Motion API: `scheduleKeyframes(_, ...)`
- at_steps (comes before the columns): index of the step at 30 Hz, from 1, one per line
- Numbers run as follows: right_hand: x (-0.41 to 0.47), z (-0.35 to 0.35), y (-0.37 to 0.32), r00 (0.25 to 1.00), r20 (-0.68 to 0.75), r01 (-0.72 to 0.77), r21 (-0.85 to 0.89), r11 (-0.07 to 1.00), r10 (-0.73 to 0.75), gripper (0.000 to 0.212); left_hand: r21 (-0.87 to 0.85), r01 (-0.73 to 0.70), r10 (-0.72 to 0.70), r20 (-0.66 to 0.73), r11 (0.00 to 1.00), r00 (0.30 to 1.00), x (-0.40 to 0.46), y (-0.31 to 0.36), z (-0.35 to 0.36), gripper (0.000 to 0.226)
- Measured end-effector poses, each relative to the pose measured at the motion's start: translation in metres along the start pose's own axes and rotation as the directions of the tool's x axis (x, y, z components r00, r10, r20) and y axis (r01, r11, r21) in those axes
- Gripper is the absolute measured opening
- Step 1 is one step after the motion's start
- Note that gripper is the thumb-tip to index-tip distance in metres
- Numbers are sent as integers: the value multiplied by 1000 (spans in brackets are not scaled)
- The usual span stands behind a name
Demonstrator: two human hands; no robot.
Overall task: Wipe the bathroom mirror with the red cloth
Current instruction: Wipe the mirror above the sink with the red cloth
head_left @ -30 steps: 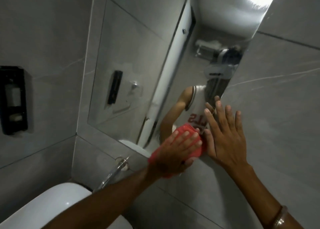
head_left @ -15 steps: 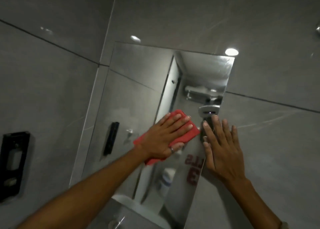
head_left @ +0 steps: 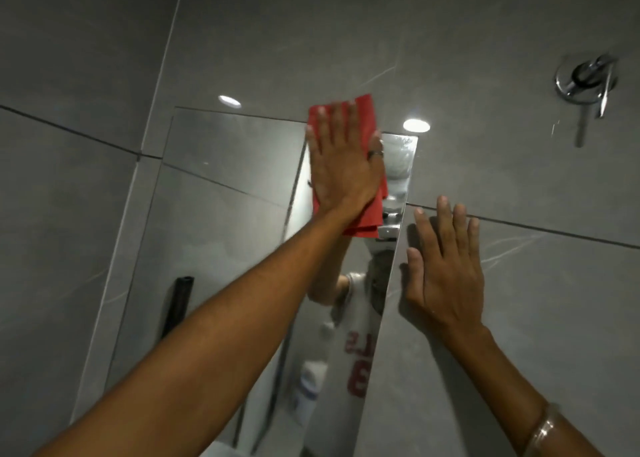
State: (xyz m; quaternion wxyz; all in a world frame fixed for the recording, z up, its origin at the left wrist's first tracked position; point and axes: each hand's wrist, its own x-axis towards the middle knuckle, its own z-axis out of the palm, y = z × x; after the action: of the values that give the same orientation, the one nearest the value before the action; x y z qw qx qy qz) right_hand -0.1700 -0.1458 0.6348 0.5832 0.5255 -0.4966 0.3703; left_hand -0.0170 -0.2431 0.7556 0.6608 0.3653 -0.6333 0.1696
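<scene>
A tall rectangular mirror (head_left: 214, 214) hangs on the grey tiled wall. My left hand (head_left: 343, 166) lies flat on the red cloth (head_left: 363, 117) and presses it against the mirror's top right corner; the cloth sticks out past the upper edge onto the tile. My right hand (head_left: 446, 273) rests flat with fingers spread on the wall tile just right of the mirror's right edge, holding nothing. A ring sits on the left hand, a bangle on the right wrist.
A chrome wall tap (head_left: 585, 79) is mounted at the upper right. The grey tiled wall (head_left: 519, 166) surrounds the mirror. The mirror reflects a person in a white jersey, a black wall holder and a white bottle.
My left hand slid the red cloth up from the mirror's lower right to its top right corner. The view tilted upward. My right hand stayed flat beside the mirror's edge.
</scene>
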Motion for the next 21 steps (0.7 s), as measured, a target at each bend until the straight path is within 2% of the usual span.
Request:
scheduleKeyframes(2,-2,-2,0,999,-3,-42,49,998,43,64,-5,-222,222,26,975,975,-9,11,8,75)
scheduleKeyframes(4,-6,-3,-1,998,-16,-64,90,994,66,62,-5,-354,353,67,935,933,-24,12,14,77)
scheduleKeyframes(7,-21,-5,0,995,-63,-67,148,987,77,58,-7,-411,409,101,912,907,-62,-2,17,77)
scheduleKeyframes(10,-46,-9,6,995,-95,-2,145,989,16,54,-58,-467,471,134,882,872,-119,-21,16,74)
scheduleKeyframes(14,-73,-19,13,999,-38,5,148,989,0,52,-70,-549,552,184,833,813,-207,-52,17,75)
scheduleKeyframes(18,-102,-34,9,999,38,-1,146,989,-5,52,-74,-578,575,264,813,775,-305,-83,14,75)
scheduleKeyframes(21,-131,-45,-5,994,99,18,161,987,-34,51,-113,-561,553,406,820,727,-368,-103,3,83)
